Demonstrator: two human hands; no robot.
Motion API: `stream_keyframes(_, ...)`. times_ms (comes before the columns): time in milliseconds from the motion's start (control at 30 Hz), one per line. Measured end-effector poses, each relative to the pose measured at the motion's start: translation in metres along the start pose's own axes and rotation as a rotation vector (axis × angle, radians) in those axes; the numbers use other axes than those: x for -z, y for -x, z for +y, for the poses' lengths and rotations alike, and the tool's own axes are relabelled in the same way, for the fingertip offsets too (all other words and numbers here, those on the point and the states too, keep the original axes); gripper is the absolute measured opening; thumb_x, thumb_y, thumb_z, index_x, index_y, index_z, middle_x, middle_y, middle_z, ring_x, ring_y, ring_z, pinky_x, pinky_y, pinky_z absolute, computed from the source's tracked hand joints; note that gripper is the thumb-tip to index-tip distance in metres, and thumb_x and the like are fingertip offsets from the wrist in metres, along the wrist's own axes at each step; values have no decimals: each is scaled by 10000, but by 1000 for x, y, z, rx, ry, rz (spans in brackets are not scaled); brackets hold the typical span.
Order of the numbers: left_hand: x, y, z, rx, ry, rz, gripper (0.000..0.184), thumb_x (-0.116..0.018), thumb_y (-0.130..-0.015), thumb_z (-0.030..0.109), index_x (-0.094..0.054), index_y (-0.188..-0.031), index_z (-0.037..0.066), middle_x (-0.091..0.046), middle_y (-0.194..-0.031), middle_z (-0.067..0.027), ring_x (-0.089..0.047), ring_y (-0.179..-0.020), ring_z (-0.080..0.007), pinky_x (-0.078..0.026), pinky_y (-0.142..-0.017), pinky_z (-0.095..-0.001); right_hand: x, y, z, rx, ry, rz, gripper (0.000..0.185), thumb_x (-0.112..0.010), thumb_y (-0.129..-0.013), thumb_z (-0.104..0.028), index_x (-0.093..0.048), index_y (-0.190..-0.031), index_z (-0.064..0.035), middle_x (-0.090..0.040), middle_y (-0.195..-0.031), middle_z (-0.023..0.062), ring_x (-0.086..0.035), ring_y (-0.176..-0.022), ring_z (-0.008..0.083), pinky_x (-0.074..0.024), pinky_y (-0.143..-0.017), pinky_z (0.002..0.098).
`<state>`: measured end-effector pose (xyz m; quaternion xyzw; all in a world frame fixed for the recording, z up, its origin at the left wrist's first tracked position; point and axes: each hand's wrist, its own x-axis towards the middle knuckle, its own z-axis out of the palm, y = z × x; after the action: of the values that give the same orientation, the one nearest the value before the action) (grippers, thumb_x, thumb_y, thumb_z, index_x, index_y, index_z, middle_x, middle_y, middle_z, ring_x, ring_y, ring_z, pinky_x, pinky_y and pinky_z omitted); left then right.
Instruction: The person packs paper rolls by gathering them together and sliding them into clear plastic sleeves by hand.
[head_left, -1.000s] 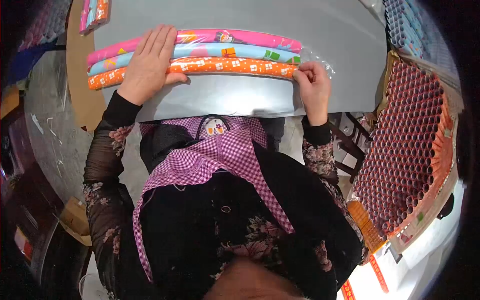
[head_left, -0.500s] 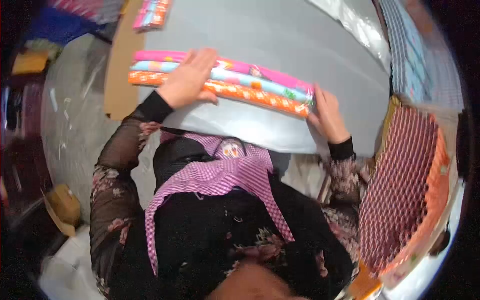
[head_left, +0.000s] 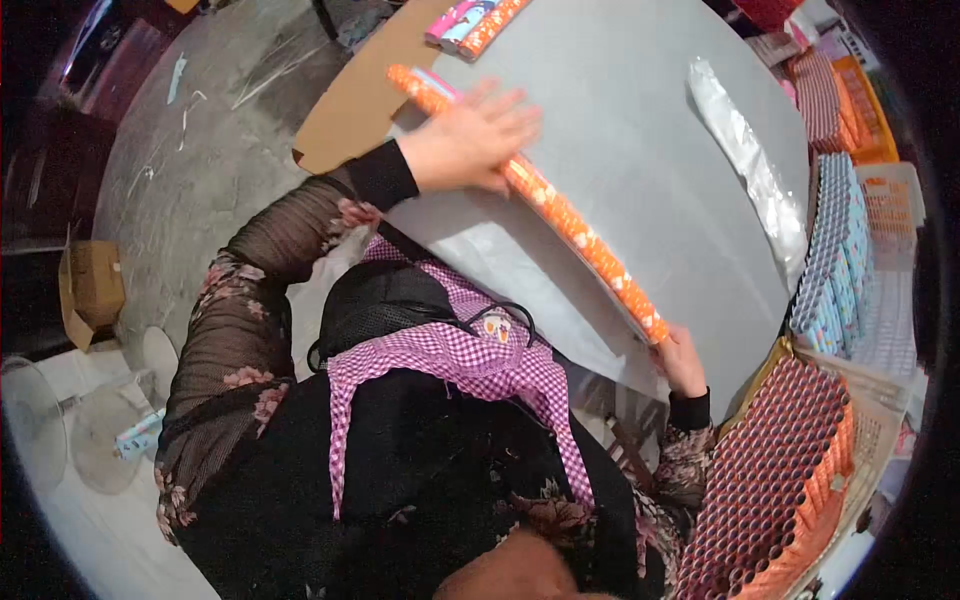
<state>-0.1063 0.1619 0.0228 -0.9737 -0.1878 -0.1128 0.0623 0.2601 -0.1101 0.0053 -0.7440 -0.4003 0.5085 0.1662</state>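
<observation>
A long bundle of patterned wrapping paper rolls (head_left: 580, 235) lies slantwise on the grey tabletop (head_left: 640, 130). Its orange roll faces me, and a sliver of pink shows at the far left end; the light blue roll is hidden. Across the bundle's upper left part lies my left hand (head_left: 475, 140), open, with its fingers spread. My right hand (head_left: 682, 362) closes around the lower right end, its fingertips partly hidden. Another group of pink, blue and orange rolls (head_left: 475, 25) rests at the table's far edge.
A clear plastic sleeve (head_left: 745, 165) lies on the right of the table. Brown cardboard (head_left: 350, 100) borders the left. Stacked patterned rolls (head_left: 765, 470) crowd the right side, near a peach basket (head_left: 890, 200). A cardboard box (head_left: 92, 290) stands on the floor at left.
The bundle has turned from nearly level to a steep slant and rolled, so orange now covers the pink and blue. My right hand has moved down and nearer; the view has shifted too.
</observation>
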Motion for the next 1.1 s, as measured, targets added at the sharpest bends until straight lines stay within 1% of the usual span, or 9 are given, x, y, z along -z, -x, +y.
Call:
stream_keyframes(33, 5, -5, -6, 60, -13, 35, 824, -783, -689, 445, -472, -1347, 59, -430, -1454, -122, -357, -1375, -332, -266, -1126, -516, -7, 15, -16, -210, -222, -31, 197, -525, -913, -146, -652, -903, 5, -527, -630, -16, -423, -519, 85, -319, -466, 258)
stream_keyframes(67, 10, -9, -11, 120, -26, 69, 768, -768, -724, 422, -482, -1339, 63, -445, -1445, -115, -371, -1368, -323, -280, -1113, -513, -10, 20, -12, -226, -234, -25, 197, -525, -913, -146, -652, -903, 5, -527, -630, -16, -423, -519, 85, -319, -466, 258)
stream_keyframes(100, 9, -9, -20, 147, -90, 97, 659, -714, -807, 377, -482, -1338, 66, -460, -1435, -117, -385, -1360, -305, -290, -1097, -497, -15, 24, -7, -282, -467, -187, 182, -523, -908, -131, -636, -882, 9, -484, -605, -19, -385, -493, 85, -300, -456, 254)
stream_keyframes(167, -7, -11, -29, 171, -47, 141, 621, -682, -839, 365, -479, -1344, 67, -453, -1442, -116, -388, -1358, -300, -287, -1098, -486, -26, 23, 8, -403, -900, -440, 140, -513, -891, -90, -580, -857, 28, -356, -555, -29, -325, -451, 91, -265, -418, 254)
stream_keyframes(400, -51, 2, -9, 209, 85, 50, 511, -505, -975, 350, -440, -1382, 47, -405, -1483, -133, -363, -1376, -308, -269, -1117, -463, -53, 34, 23, -338, -1181, -458, 104, -494, -872, -84, -523, -816, -2, -324, -538, -30, -302, -435, 87, -246, -388, 260)
stream_keyframes(733, -71, 31, -32, 253, 183, 109, 591, -579, -930, 344, -413, -1409, 42, -363, -1504, -146, -334, -1393, -317, -270, -1108, -496, -51, 34, 36, -365, -1027, -270, 173, -519, -896, -172, -519, -793, -32, -370, -538, -39, -326, -422, 75, -271, -382, 258)
stream_keyframes(933, -65, 31, -44, 210, 123, 139, 547, -607, -906, 360, -463, -1344, 66, -449, -1415, -113, -382, -1348, -299, -306, -1070, -519, -52, 33, 34, -374, -1036, -230, 106, -504, -880, -129, -502, -815, -46, -371, -533, -44, -305, -397, 68, -258, -372, 247)
stream_keyframes(1000, -62, 32, -48, 196, 99, 118, 526, -618, -896, 360, -483, -1325, 87, -475, -1373, -103, -405, -1319, -294, -316, -1060, -511, -52, 31, 31, -357, -1004, -191, 179, -494, -882, -138, -415, -725, -109, -331, -511, -33, -301, -392, 87, -263, -359, 256)
stream_keyframes(1100, -63, 32, -42, 173, 108, 151, 495, -635, -881, 358, -518, -1288, 101, -506, -1324, -90, -419, -1293, -292, -317, -1053, -507, -51, 32, 48, -367, -988, -173, 139, -506, -888, -152, -465, -772, -87, -360, -522, -42, -333, -406, 87, -275, -373, 255)
